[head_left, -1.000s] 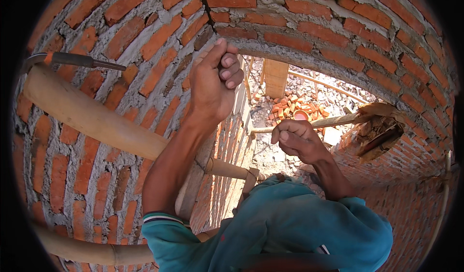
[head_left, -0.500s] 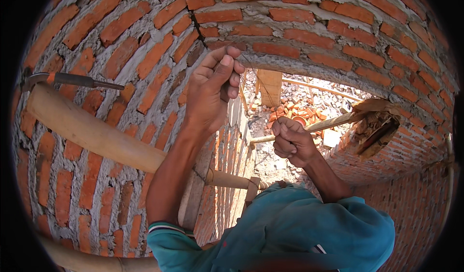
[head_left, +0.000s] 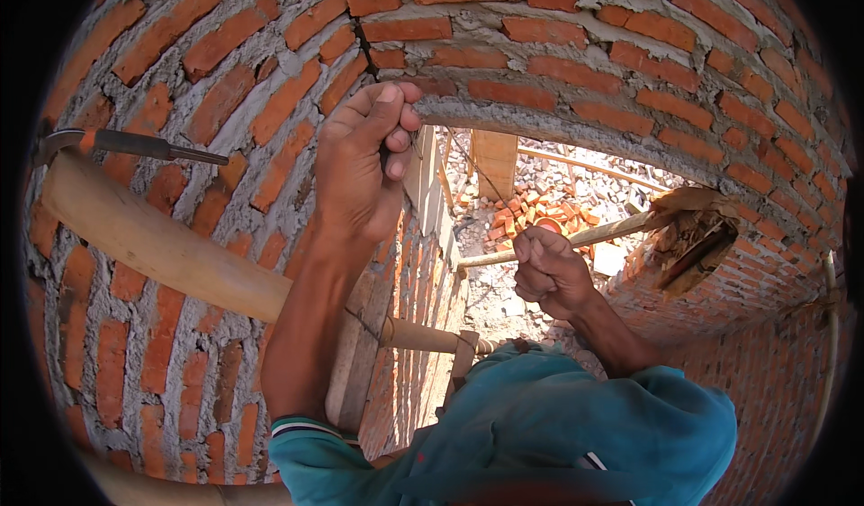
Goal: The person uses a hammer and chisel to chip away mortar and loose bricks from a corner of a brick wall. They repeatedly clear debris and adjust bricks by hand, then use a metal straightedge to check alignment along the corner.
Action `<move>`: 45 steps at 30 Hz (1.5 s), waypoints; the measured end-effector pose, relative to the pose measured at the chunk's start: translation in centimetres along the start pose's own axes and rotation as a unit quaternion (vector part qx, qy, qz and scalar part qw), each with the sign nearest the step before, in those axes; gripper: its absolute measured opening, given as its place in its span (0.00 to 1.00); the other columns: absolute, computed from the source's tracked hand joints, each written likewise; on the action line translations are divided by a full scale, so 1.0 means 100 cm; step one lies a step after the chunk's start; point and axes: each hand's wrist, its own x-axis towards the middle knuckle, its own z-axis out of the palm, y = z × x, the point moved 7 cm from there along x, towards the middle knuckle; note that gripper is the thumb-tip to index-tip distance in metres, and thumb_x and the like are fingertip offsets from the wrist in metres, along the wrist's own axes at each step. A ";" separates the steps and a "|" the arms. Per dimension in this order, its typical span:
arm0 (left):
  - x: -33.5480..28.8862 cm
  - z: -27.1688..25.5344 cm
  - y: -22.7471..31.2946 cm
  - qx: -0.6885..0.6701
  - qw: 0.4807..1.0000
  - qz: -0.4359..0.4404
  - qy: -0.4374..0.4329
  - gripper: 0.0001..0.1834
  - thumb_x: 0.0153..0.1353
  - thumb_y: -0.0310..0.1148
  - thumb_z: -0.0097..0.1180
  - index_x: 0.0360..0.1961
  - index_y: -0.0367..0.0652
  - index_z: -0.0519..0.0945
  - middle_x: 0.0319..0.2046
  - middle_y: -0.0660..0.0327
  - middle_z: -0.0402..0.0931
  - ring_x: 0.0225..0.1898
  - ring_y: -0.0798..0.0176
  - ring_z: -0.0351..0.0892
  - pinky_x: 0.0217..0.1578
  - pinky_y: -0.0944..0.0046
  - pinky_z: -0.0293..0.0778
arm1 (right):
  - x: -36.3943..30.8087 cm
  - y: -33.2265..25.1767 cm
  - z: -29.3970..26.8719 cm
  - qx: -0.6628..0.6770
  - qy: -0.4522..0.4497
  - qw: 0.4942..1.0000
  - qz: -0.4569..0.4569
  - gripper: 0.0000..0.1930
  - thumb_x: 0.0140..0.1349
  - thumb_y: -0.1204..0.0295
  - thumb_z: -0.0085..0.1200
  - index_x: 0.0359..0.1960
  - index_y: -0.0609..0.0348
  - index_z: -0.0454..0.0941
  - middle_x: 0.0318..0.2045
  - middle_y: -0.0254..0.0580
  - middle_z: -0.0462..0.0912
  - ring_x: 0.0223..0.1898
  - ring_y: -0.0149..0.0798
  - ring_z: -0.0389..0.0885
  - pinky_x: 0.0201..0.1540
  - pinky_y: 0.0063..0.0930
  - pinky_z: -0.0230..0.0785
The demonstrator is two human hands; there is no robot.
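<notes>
A thin dark wire (head_left: 483, 176) runs slantwise between my two hands. My left hand (head_left: 360, 164) is raised in front of the brick corner, fingers curled and thumb pressed to the forefinger at the wire's upper end. Lower and to the right, my right hand (head_left: 551, 272) is closed in a fist with the wire's lower end at its fingers. The exact grip of both hands on the wire is partly hidden by the fingers.
A thick bamboo pole (head_left: 162, 245) crosses at left, with a dark-handled hooked metal tool (head_left: 135, 143) at its far end. Brick walls (head_left: 576, 70) surround me. Beyond an opening lie broken bricks (head_left: 531, 214). Another pole (head_left: 612, 229) enters a ragged wall hole at right.
My left hand has shifted left and a little down, farther from my right hand. My right hand has moved slightly right and down, still closed.
</notes>
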 end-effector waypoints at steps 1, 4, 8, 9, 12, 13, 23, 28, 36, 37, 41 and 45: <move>0.000 0.000 -0.001 -0.001 1.000 -0.014 -0.002 0.11 0.72 0.34 0.58 0.45 0.35 0.79 0.29 0.67 0.75 0.25 0.81 0.66 0.20 0.80 0.61 | -0.001 0.001 0.004 0.007 -0.022 1.000 -0.004 0.13 0.77 0.59 0.48 0.42 0.57 0.73 0.14 0.21 0.57 0.14 0.20 0.51 0.19 0.20 0.43; 0.000 0.004 -0.002 0.013 1.000 -0.011 -0.010 0.12 0.72 0.35 0.58 0.45 0.36 0.79 0.29 0.67 0.76 0.25 0.81 0.66 0.20 0.80 0.62 | -0.004 0.005 0.001 0.017 0.012 1.000 0.020 0.13 0.78 0.60 0.46 0.43 0.56 0.73 0.14 0.22 0.56 0.14 0.21 0.50 0.19 0.21 0.45; -0.004 0.006 0.000 0.049 0.998 0.038 -0.001 0.11 0.73 0.34 0.57 0.45 0.36 0.79 0.29 0.68 0.75 0.25 0.82 0.65 0.19 0.81 0.61 | -0.009 0.015 0.011 0.077 -0.009 0.996 0.047 0.12 0.79 0.60 0.44 0.43 0.54 0.72 0.13 0.22 0.56 0.13 0.22 0.50 0.18 0.21 0.47; -0.005 0.008 0.004 0.032 0.997 0.063 -0.018 0.10 0.73 0.33 0.56 0.45 0.35 0.78 0.29 0.68 0.74 0.24 0.82 0.65 0.19 0.81 0.61 | -0.010 0.016 0.014 0.096 -0.022 0.994 0.050 0.12 0.79 0.60 0.43 0.43 0.54 0.72 0.13 0.22 0.56 0.13 0.21 0.50 0.18 0.21 0.47; -0.005 0.011 0.007 0.042 0.996 0.067 -0.045 0.11 0.73 0.36 0.57 0.43 0.37 0.79 0.30 0.67 0.76 0.25 0.82 0.66 0.20 0.80 0.62 | -0.007 0.020 0.010 0.069 0.014 0.996 0.059 0.13 0.79 0.59 0.43 0.42 0.54 0.72 0.13 0.23 0.57 0.13 0.21 0.50 0.18 0.22 0.47; -0.003 0.009 0.006 0.040 0.997 0.049 -0.032 0.11 0.73 0.36 0.56 0.43 0.38 0.79 0.29 0.67 0.76 0.25 0.81 0.66 0.20 0.79 0.62 | -0.005 0.020 0.008 0.056 0.022 0.996 0.065 0.13 0.79 0.59 0.44 0.42 0.54 0.73 0.13 0.23 0.57 0.13 0.21 0.50 0.18 0.22 0.47; -0.002 0.005 0.000 0.191 0.981 0.021 0.007 0.14 0.73 0.42 0.56 0.39 0.42 0.77 0.26 0.69 0.74 0.23 0.81 0.67 0.18 0.78 0.61 | 0.033 -0.026 0.028 -0.351 0.095 0.928 -0.084 0.22 0.78 0.60 0.47 0.61 0.66 0.72 0.28 0.38 0.81 0.22 0.23 0.71 0.26 0.19 0.64; -0.003 0.006 -0.007 0.262 0.965 0.024 0.002 0.14 0.73 0.44 0.56 0.37 0.44 0.77 0.24 0.70 0.73 0.21 0.81 0.66 0.17 0.78 0.60 | 0.047 -0.053 0.037 -0.379 0.158 0.895 -0.176 0.22 0.77 0.58 0.51 0.56 0.67 0.78 0.24 0.34 0.79 0.20 0.18 0.67 0.23 0.15 0.56; -0.008 0.014 -0.011 0.121 0.990 0.070 -0.022 0.13 0.73 0.44 0.57 0.38 0.45 0.77 0.23 0.70 0.73 0.20 0.81 0.66 0.17 0.78 0.60 | 0.057 -0.045 0.029 -0.298 0.183 0.932 -0.097 0.19 0.75 0.57 0.53 0.47 0.63 0.82 0.17 0.25 0.71 0.18 0.18 0.62 0.21 0.17 0.50; -0.009 0.014 -0.010 0.140 0.987 0.084 -0.011 0.14 0.73 0.44 0.57 0.38 0.44 0.77 0.23 0.70 0.73 0.20 0.81 0.66 0.17 0.78 0.60 | 0.058 -0.043 0.027 -0.284 0.188 0.937 -0.075 0.19 0.75 0.56 0.53 0.47 0.63 0.83 0.17 0.25 0.71 0.18 0.18 0.62 0.21 0.17 0.49; -0.008 0.009 0.005 0.208 0.963 0.170 0.035 0.14 0.73 0.44 0.58 0.38 0.43 0.77 0.24 0.69 0.74 0.21 0.81 0.67 0.17 0.78 0.61 | 0.055 -0.043 0.027 -0.309 0.193 0.929 -0.069 0.18 0.75 0.58 0.53 0.48 0.64 0.81 0.16 0.29 0.75 0.16 0.18 0.63 0.20 0.16 0.49; -0.005 -0.004 0.016 0.188 0.960 0.190 0.087 0.15 0.73 0.44 0.58 0.39 0.42 0.77 0.25 0.68 0.74 0.21 0.80 0.67 0.18 0.77 0.62 | 0.046 -0.052 0.033 -0.371 0.197 0.895 -0.152 0.16 0.75 0.63 0.54 0.47 0.66 0.83 0.20 0.34 0.78 0.18 0.20 0.68 0.22 0.18 0.59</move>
